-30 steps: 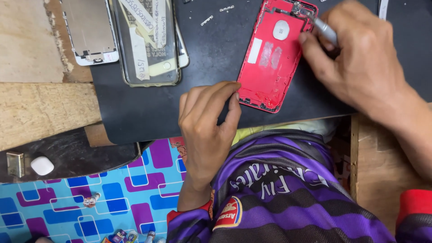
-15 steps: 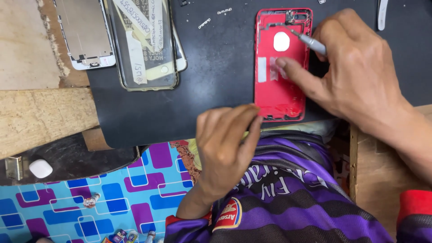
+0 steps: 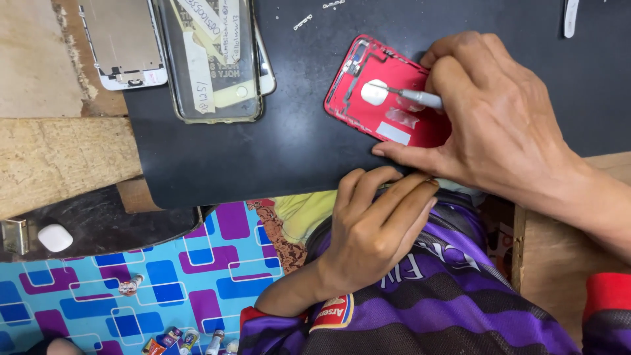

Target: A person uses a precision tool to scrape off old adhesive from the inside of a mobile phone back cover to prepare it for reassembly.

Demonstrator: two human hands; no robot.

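Desk (image 3: 315, 148): black mat on wood.
Right hand (image 3: 499, 125): grip closed on tool (image 3: 411, 96), tip inside red shell (image 3: 388, 98).
Left hand (image 3: 374, 230): curled, holding nothing, below shell.

- A black work mat (image 3: 276, 151) covered a worn, raw wooden bench (image 3: 59, 158).
- Below was a blue and purple patterned floor covering (image 3: 164, 276).
- Light was pretty even and bright, no harsh shadows.
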